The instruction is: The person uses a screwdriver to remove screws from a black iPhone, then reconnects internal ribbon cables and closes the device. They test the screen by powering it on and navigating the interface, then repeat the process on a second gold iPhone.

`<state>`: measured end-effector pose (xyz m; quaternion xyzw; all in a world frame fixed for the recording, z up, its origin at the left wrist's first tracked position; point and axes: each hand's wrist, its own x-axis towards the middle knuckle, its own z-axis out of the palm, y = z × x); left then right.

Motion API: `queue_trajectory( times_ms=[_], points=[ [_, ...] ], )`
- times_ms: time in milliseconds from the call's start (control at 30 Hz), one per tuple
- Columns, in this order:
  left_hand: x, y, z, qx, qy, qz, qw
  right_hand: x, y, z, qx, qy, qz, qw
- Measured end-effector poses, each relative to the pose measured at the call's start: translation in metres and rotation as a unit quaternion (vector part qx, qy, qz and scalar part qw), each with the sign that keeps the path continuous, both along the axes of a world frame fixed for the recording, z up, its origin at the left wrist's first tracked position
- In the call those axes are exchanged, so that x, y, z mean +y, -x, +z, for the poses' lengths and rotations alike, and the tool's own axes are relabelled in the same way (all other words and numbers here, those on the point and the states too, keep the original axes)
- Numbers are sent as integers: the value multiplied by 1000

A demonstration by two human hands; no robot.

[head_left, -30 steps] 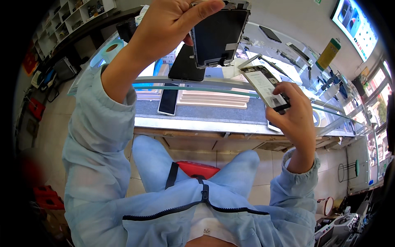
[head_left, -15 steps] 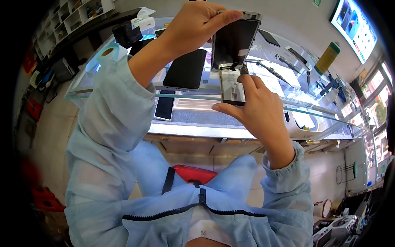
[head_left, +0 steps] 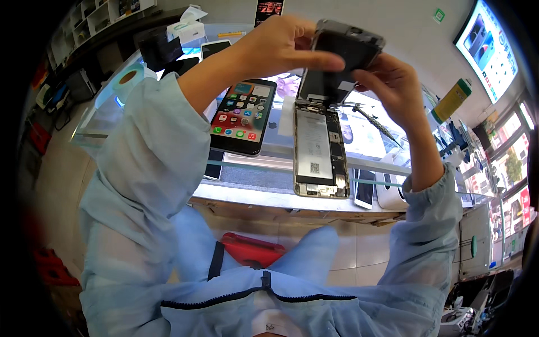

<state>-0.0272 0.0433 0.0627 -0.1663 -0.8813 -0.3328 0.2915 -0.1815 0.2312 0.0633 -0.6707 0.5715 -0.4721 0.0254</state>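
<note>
An opened phone has its dark screen panel (head_left: 351, 59) raised from its body (head_left: 342, 168), the two meeting at the body's far end. A pale battery (head_left: 314, 146) and circuit parts show inside the body, which juts past the glass counter's front edge. My left hand (head_left: 281, 48) grips the panel's left side, thumb across its face and other fingers behind. On the panel's right edge, my right hand (head_left: 396, 84) is closed with thumb and fingers. Left of the opened phone lies a black phone (head_left: 241, 118) with a lit screen of icons.
Slim tweezers (head_left: 373, 122) lie on the glass counter right of the opened phone. A white phone (head_left: 364, 190) is near the front edge. A yellow-green bottle (head_left: 452, 100) stands at right; a blue tape roll (head_left: 128, 80) and tissue box (head_left: 186, 31) are at left.
My right hand has moved from the phone's body up to the screen panel's right edge. The panel is tilted differently and the body appears nearer. The black phone's screen has lit up.
</note>
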Motion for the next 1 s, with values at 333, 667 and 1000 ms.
queue_trajectory(
  times_ms=[333,667,1000],
  points=[
    [-18,3,-25,-190,-33,21,981,-15,25,-26,-8,80,49,996],
    [-18,11,-22,-250,13,4,968,-14,24,-42,-4,139,7,990],
    [-12,10,-31,-176,48,14,983,-10,28,-43,41,64,-15,997]
  ],
)
